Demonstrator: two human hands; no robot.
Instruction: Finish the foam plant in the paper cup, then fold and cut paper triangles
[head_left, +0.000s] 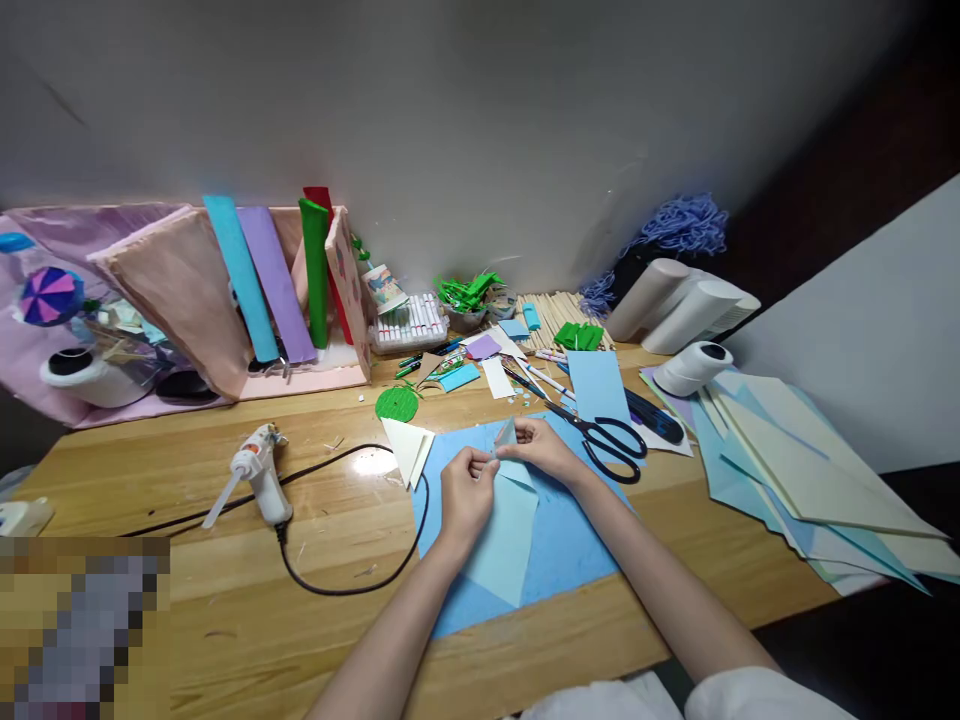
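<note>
Over a blue mat [585,540], both hands meet at a piece of folded pale blue paper [505,434]. My left hand [466,492] is closed, its thumb and fingertips pinching the paper's lower edge. From the other side, my right hand [543,448] pinches the paper's upper part. A larger light aqua sheet [506,545] lies on the mat beneath the hands, with a crease near its top. To the left, cream folded paper triangles [407,450] overlap the mat's corner. Black-handled scissors [611,440] rest at the mat's upper right.
A white glue gun [262,475] stands at the left, its black cord [337,592] looping towards the mat. Paper sheets [817,460] are stacked on the right beside a thread spool [691,368]. Behind are a marker box [411,325], wooden sticks [559,315] and a pink organiser [300,385].
</note>
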